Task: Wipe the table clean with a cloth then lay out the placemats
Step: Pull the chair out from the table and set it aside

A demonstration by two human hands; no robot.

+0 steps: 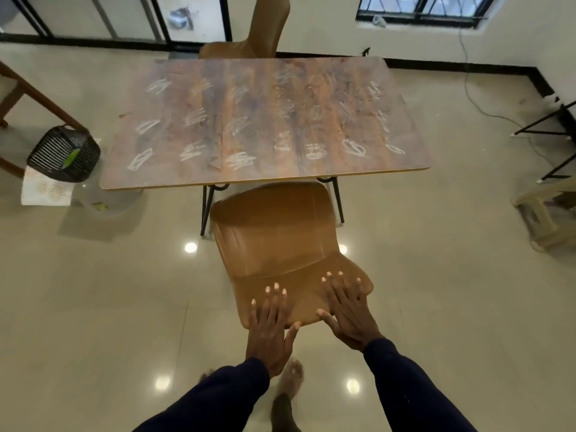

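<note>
**Entry: brown bench, marked, unwiped; both hands on near chair**

- **Bench.** Rectangular brown wood-grain bench (174, 120) on thin black legs. Its top carries rows of white scribbled marks (240, 160), running from the left edge to the right edge and from the near edge back to the far edge. None looks rubbed out, so the wiping appears not yet begun.
- **Cloth, placemats.** Neither is in view, on the bench or in either hand.
- **Near chair.** Tan moulded chair (274, 232), seat tucked partly under the middle of the bench's near edge, back towards the person.
- **Hands.** The left hand (269, 322) and right hand (346, 310) lie flat on the top of the chair back, fingers straight and spread, gripping nothing.
- **Other items.** A second tan chair (268, 23) stands at the far edge. A black slatted basket (62, 154) sits on the floor off the near left corner, beside a pale patterned sheet (43, 191) of unclear kind.

**Hazards, as judged**

- The chair blocks the middle of the near edge; a hard shove may knock it against the black legs and jolt the bench.
- The floor is glossy and the foot (291, 378) is bare, so leaning into the chair risks a slip.
- The marks are widely spread, so a hurried pass may smear them or miss the corners, leaving residue under the placemats.
</note>
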